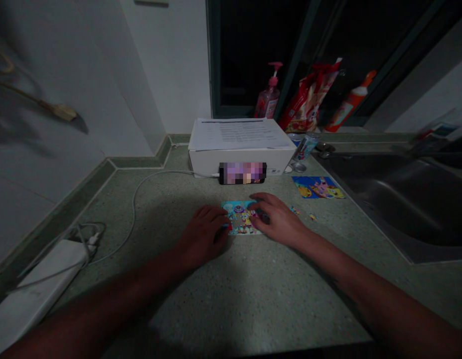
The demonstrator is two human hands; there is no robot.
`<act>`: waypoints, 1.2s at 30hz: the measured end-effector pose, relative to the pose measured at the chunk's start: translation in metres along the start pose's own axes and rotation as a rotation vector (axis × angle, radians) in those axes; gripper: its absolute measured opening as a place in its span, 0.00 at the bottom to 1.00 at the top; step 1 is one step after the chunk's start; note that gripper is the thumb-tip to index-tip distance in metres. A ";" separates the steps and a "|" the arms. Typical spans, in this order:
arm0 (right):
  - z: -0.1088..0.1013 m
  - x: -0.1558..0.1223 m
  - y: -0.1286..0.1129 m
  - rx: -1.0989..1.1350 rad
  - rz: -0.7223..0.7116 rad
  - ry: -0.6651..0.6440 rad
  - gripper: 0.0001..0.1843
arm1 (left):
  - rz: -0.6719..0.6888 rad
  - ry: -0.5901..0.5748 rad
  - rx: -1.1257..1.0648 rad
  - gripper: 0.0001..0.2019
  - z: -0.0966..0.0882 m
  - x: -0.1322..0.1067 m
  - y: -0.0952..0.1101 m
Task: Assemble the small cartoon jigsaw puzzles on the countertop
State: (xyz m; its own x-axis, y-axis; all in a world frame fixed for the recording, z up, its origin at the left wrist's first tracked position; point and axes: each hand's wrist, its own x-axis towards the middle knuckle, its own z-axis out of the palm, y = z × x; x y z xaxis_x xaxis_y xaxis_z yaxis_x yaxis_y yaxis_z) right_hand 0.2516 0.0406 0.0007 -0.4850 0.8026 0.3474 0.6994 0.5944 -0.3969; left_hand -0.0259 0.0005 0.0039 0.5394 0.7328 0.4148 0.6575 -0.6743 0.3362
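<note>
A small cartoon jigsaw puzzle (239, 219) lies flat on the counter, with a gap showing near its middle. My left hand (206, 230) rests at its left edge, fingers stretched out and touching the border. Over the right side is my right hand (277, 217), its fingers curved and apart, with the fingertips on or just above the picture. It covers part of that side. To the right of this hand lie loose jigsaw pieces (313, 217). Farther right a blue cartoon picture card (318, 187) lies flat.
Behind the puzzle, a phone (242, 173) with a cable leans against a white box (238, 157) topped by a printed sheet (241, 133). A metal sink (398, 199) is at right, a white power strip (44, 289) at left. A pump bottle (267, 99) stands at the window.
</note>
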 end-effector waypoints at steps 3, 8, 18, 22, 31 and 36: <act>-0.001 0.001 -0.002 -0.016 -0.006 -0.025 0.13 | 0.001 0.006 0.008 0.09 0.000 0.000 0.000; -0.003 0.002 -0.004 -0.023 0.001 -0.062 0.15 | 0.001 0.005 -0.002 0.09 0.000 -0.001 0.000; -0.001 0.004 -0.003 0.035 0.036 -0.061 0.15 | 0.014 0.009 0.010 0.09 0.003 -0.002 -0.001; 0.002 0.005 0.000 0.043 0.025 -0.051 0.15 | 0.000 0.000 0.006 0.09 0.002 -0.002 -0.001; 0.006 0.007 0.003 0.057 -0.003 -0.041 0.12 | -0.007 -0.005 -0.011 0.08 0.001 0.000 0.000; 0.003 0.008 -0.003 0.011 -0.037 -0.035 0.12 | -0.001 0.000 -0.002 0.09 0.002 0.000 0.000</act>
State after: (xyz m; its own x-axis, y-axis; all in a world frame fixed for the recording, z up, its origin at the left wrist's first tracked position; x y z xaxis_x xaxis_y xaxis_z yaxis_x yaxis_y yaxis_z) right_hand 0.2444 0.0457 0.0023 -0.5286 0.7814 0.3318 0.6748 0.6239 -0.3942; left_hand -0.0251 0.0006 0.0024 0.5389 0.7335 0.4142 0.6567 -0.6738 0.3387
